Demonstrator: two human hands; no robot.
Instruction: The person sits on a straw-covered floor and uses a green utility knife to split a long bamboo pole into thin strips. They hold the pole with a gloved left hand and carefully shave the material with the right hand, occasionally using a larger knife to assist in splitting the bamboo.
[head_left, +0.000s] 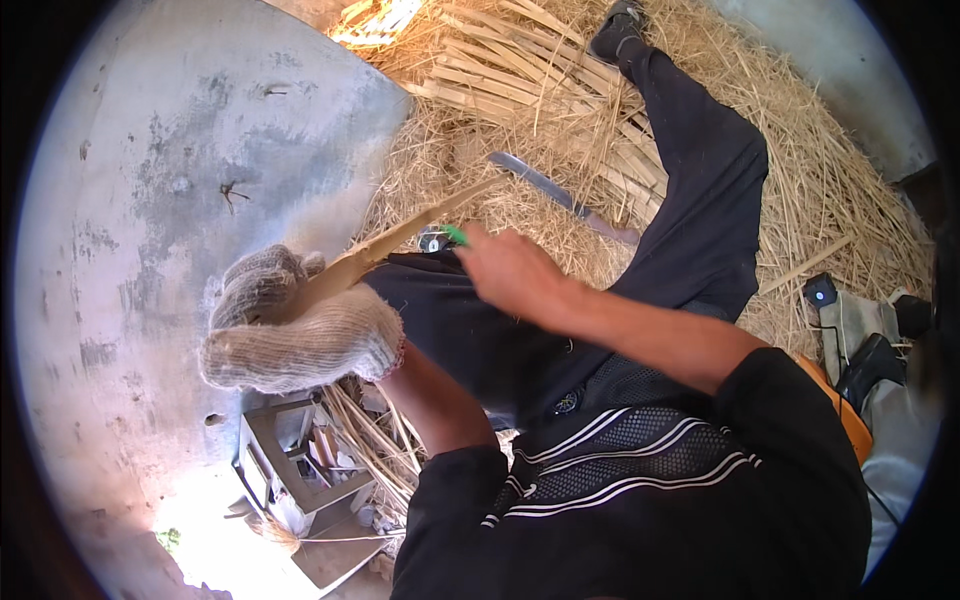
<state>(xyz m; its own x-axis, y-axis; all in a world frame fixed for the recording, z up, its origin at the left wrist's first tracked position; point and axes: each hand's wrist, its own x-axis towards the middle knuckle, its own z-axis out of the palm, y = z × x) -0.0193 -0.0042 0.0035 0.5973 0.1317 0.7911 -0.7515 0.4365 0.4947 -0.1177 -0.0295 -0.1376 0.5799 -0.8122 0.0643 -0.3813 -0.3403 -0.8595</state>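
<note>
A knitted, greyish-white work glove covers my left hand (300,325), whose fingers are wrapped round the wide end of a bamboo strip (425,218). From the glove the strip slants up to the right, tapering toward its far end. My bare right hand (515,272) is closed beside the strip, just to its right. A small green object (454,235) sticks out from those fingers toward the strip; the fist hides the rest, so its kind does not show. Beyond both hands, a long-bladed machete (545,185) with a wooden handle lies on the shavings.
Split bamboo strips (490,70) are heaped at the far side over straw-like shavings (450,150). A pale, stained wall (150,180) rises at left. An open-framed box (290,450) stands at lower left. My outstretched leg (700,170) crosses the right side, near a bag (855,320).
</note>
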